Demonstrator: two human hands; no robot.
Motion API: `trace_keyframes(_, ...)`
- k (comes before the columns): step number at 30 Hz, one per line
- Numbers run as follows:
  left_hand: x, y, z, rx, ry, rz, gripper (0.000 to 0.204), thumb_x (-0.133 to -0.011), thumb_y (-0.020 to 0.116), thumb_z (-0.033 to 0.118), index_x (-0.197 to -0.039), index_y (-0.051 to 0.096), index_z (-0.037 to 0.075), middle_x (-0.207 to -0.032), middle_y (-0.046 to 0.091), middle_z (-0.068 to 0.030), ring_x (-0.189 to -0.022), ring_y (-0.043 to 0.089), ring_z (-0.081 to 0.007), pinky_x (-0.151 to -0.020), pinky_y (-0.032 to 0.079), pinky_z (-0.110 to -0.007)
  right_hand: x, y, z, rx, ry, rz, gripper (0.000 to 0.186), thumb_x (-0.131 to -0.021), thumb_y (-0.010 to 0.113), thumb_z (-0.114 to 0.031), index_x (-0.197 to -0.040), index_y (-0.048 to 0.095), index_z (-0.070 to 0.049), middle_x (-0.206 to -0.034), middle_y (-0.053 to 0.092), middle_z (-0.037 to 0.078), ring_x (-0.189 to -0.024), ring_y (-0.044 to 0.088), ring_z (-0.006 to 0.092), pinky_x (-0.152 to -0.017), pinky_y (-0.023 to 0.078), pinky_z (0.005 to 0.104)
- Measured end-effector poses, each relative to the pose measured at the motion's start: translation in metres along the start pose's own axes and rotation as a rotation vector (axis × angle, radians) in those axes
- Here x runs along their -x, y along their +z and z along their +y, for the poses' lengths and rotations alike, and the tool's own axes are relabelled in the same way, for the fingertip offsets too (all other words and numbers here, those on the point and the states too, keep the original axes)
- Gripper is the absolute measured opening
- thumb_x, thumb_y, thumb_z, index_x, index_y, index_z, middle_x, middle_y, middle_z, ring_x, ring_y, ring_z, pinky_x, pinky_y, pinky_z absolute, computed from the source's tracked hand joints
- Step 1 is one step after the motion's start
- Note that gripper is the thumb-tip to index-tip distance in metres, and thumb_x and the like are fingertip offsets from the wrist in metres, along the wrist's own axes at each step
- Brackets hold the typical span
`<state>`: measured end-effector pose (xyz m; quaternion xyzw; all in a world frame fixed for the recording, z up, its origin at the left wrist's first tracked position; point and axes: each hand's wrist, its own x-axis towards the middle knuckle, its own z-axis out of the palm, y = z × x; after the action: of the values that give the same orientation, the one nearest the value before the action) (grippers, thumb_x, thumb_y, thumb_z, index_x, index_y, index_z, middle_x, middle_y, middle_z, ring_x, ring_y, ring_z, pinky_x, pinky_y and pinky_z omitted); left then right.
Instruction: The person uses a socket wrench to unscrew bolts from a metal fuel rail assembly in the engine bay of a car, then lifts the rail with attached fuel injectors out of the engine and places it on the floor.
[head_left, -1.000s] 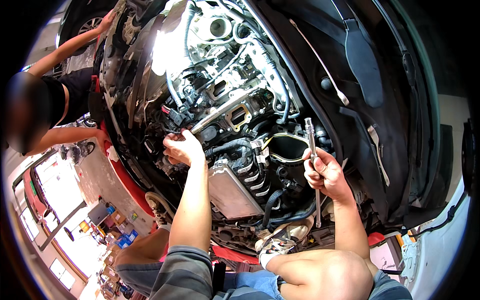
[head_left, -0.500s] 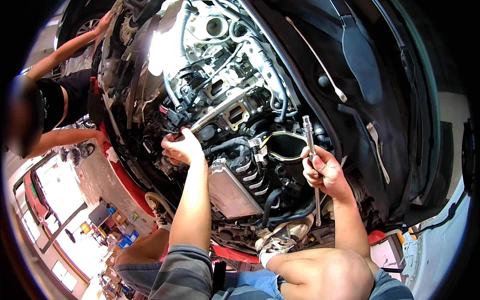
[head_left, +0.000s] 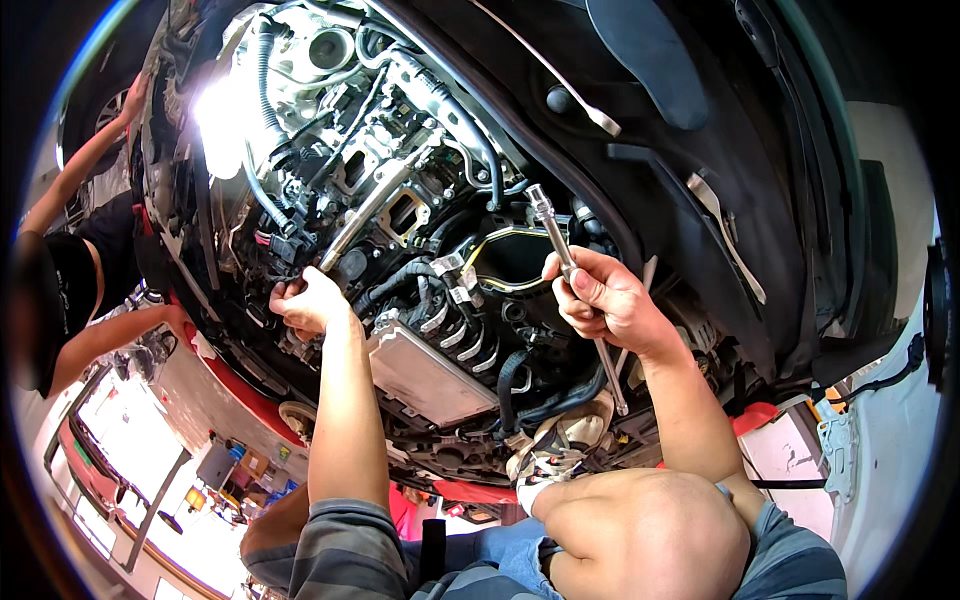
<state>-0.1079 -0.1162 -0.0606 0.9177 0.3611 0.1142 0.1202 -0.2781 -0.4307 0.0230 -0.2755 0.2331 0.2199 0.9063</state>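
My left hand [head_left: 312,303] is closed at the near end of a long silver bar [head_left: 365,222], which slants up over the engine [head_left: 405,215]. Its far end lies among the engine parts, and the exact kind of tool cannot be made out. My right hand [head_left: 605,303] grips a slim metal extension bar [head_left: 606,368] with a socket [head_left: 539,200] at its upper end. It is held tilted above a dark opening with a yellow rim [head_left: 515,262], apart from the engine. The bar's lower end sticks out below my fist.
A flat metal box [head_left: 432,375] sits between my forearms. My shoe [head_left: 562,447] rests on the car's front area. A spoon-ended metal bar [head_left: 560,75] and a flat silver tool [head_left: 725,235] lie on the black cowl. Another person's hand [head_left: 178,325] touches the car at left.
The view has swung, so the engine appears farther left. My right hand's socket and extension bar have tilted more to the left. My left hand stays at the silver bar's end.
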Motion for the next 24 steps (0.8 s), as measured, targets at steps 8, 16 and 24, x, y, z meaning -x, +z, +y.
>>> trace_keyframes(8,-0.003,0.004,0.005,-0.104,-0.103,-0.007,0.043,-0.075,0.066,0.036,-0.106,0.05,0.01,-0.088,0.065,-0.0011,-0.105,0.052,-0.0258,-0.096,0.027,-0.048,0.001,-0.001,-0.001,-0.002,0.014,-0.022,0.025,-0.1,0.045,-0.026,-0.112,0.051,-0.005,-0.063,0.035,-0.004,-0.05,0.029,0.0039,-0.043,0.023,0.0187)
trace_keyframes(16,0.004,0.002,0.0,-0.027,-0.033,0.049,0.037,-0.075,0.07,0.032,-0.098,0.052,0.009,-0.084,0.063,-0.0034,-0.099,0.053,-0.0261,-0.092,0.03,-0.047,0.0,-0.002,-0.002,-0.007,0.019,-0.038,0.025,-0.1,0.045,-0.026,-0.113,0.051,-0.006,-0.063,0.035,-0.004,-0.05,0.029,0.0038,-0.043,0.024,0.0187)
trace_keyframes(24,-0.009,-0.007,-0.021,0.178,0.224,-0.012,0.03,-0.077,0.069,0.02,-0.094,0.052,0.003,-0.087,0.062,-0.0073,-0.085,0.061,-0.023,-0.086,0.043,-0.039,-0.001,0.0,-0.001,-0.003,0.028,-0.028,0.024,-0.099,0.045,-0.026,-0.111,0.051,-0.006,-0.063,0.035,-0.004,-0.05,0.029,0.0037,-0.044,0.023,0.0187)
